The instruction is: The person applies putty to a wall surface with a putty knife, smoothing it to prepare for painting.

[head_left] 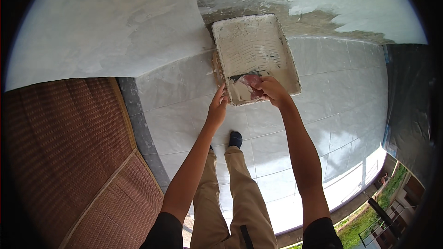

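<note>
White-smeared plastic paint tray (256,50) lies on the pale tiled floor (332,106) against the foot of the wall (115,23). The right hand (270,90) is closed around a plaster-caked scraper (247,83) inside the tray's near end, while the left hand (218,107) pinches the near left corner of its rim. Left of that hand lies a brown woven mat (60,152); below both hands show tan trousers (240,193) and a dark sock (235,139).

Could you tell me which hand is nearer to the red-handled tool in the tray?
Right: the right hand grips the tool, while the left hand holds the tray edge beside it.
</note>
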Tool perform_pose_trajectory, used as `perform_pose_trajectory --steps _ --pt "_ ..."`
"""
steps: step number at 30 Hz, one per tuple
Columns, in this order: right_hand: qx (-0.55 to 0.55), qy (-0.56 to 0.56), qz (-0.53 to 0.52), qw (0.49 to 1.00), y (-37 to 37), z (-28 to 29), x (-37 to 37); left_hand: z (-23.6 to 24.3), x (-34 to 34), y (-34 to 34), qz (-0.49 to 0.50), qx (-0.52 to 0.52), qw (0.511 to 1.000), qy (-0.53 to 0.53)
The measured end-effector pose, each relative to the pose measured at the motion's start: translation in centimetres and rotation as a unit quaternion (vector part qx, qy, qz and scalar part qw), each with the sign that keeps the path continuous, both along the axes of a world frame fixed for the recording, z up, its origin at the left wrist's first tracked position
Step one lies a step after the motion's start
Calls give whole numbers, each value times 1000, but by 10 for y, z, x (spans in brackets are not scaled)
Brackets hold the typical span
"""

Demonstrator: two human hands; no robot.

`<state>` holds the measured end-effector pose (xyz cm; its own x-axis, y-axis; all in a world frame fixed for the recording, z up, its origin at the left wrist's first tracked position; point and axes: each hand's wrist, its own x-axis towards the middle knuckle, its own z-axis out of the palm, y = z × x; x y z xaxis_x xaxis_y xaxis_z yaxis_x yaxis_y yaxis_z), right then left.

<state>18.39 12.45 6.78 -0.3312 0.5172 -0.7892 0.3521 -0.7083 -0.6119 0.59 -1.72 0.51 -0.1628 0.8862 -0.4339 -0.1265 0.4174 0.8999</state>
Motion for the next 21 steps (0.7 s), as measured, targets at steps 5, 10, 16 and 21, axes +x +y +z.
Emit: perform_pose_trajectory --steps 5,10,16,21 --pt "3 138 -100 985 -10 16 24 32 -9 -2 33 54 997 38" --pt "27 266 -161 950 -33 80 17 115 -33 -2 54 108 990 70" --pt "45 299 -197 933 -45 182 -24 234 -94 -8 77 202 959 181" --pt "77 355 -176 915 -56 264 -75 338 -155 -38 126 251 927 249"
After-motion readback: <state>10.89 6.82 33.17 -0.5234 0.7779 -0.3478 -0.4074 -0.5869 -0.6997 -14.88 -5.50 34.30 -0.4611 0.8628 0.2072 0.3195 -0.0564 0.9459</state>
